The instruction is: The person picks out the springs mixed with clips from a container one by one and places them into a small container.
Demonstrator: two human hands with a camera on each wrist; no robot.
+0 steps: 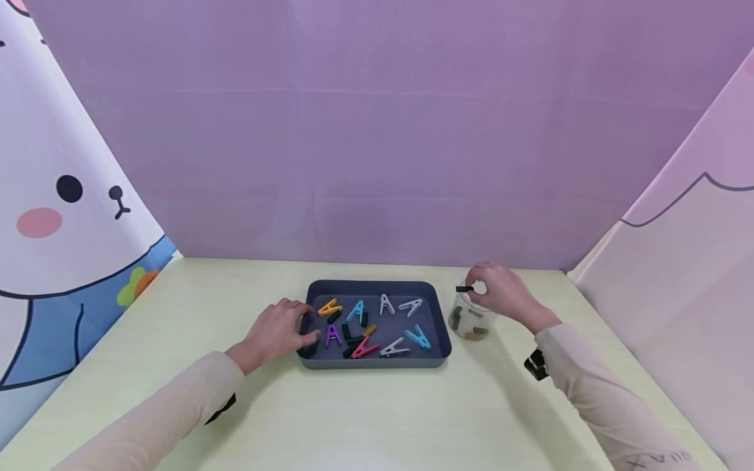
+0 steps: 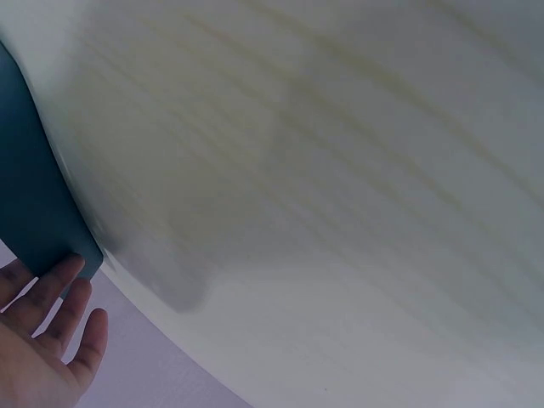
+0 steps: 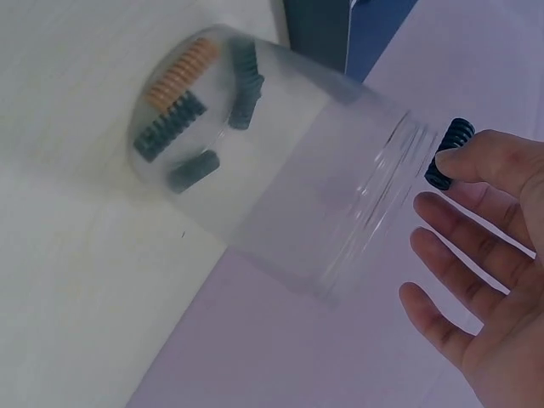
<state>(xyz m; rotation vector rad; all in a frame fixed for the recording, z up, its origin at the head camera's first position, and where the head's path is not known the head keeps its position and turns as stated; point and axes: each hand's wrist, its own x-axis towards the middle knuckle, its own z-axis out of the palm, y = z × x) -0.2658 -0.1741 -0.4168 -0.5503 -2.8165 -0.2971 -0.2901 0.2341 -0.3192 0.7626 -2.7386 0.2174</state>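
Note:
Thumb and forefinger of my right hand [image 1: 499,289] pinch a dark green coil spring [image 3: 449,153] at the mouth of a clear jar [image 3: 280,170]; its other fingers are spread. Inside the jar, near its bottom, lie several dark springs and an orange spring [image 3: 183,75]. My left hand [image 1: 275,330] rests at the left end of a dark grey tray [image 1: 377,364], fingers against its wall and thumb over the rim. In the tray, dark springs and a brownish-yellow spring [image 1: 369,330] lie among clothespins, such as a red clothespin [image 1: 365,348] and a purple clothespin [image 1: 332,335].
Jar and tray stand close together on a pale wood-grain table [image 1: 377,418]. A purple cloth backdrop [image 1: 377,131] rises behind the table. Printed cloth panels flank it, the left panel [image 1: 71,261] with a cartoon animal. Black straps [image 1: 536,364] show at the wrists.

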